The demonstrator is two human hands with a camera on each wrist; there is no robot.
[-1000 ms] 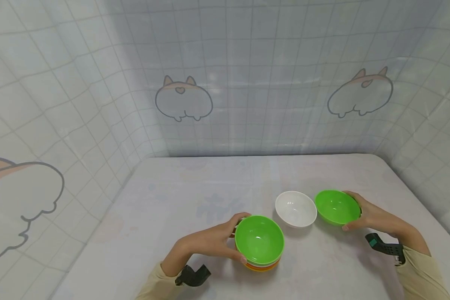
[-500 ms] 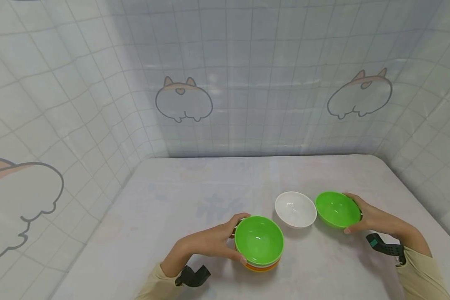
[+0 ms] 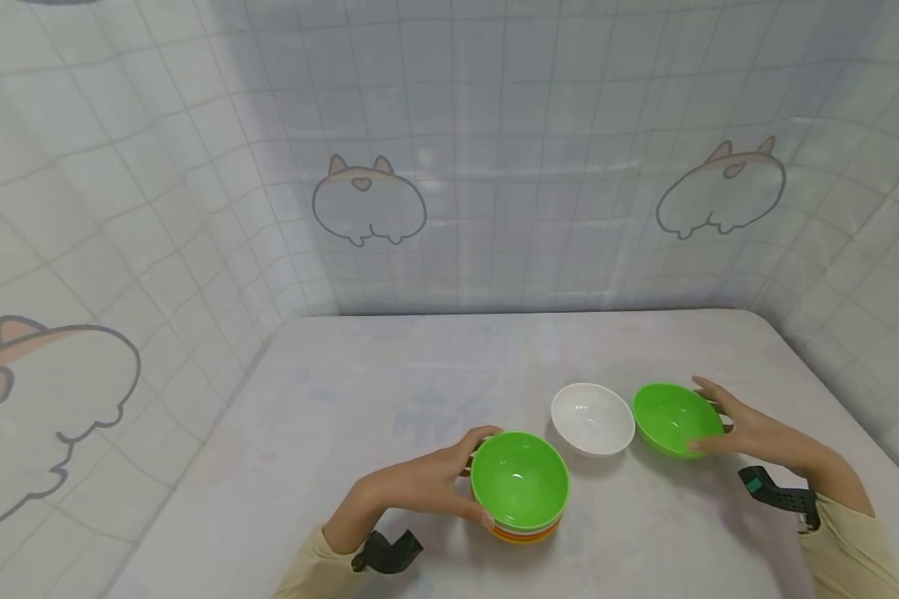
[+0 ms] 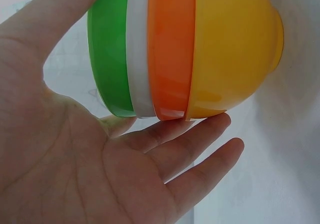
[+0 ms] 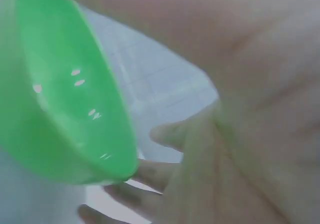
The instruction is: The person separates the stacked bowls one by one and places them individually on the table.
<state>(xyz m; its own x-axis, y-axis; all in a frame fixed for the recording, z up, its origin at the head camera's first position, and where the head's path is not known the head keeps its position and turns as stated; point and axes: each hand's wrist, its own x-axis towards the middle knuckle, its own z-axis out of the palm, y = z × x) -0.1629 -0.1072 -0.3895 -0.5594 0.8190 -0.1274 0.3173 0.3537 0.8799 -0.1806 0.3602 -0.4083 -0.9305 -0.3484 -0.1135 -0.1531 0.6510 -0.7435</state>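
Near the front middle of the head view, my left hand (image 3: 423, 481) holds a stack of nested bowls (image 3: 519, 482) between thumb and fingers. The left wrist view shows its layers: a green bowl (image 4: 108, 49) on top, then a white one (image 4: 138, 54), an orange one (image 4: 171, 54) and a yellow one (image 4: 232, 54) lowest. Farther right stands a single green bowl (image 3: 673, 420), with my right hand (image 3: 757, 434) at its right side. The right fingers are spread and loose, and the thumb overlaps the bowl's rim in the head view.
A white bowl (image 3: 592, 420) stands upright between the stack and the single green bowl, close against the latter. All rest on a pale cloth-covered table (image 3: 360, 391). Tiled-pattern curtains (image 3: 539, 166) enclose the table at the back and both sides.
My right hand has loosened from the single green bowl and drawn slightly right, fingers spreading off its side. My left hand and the stack stay in place.
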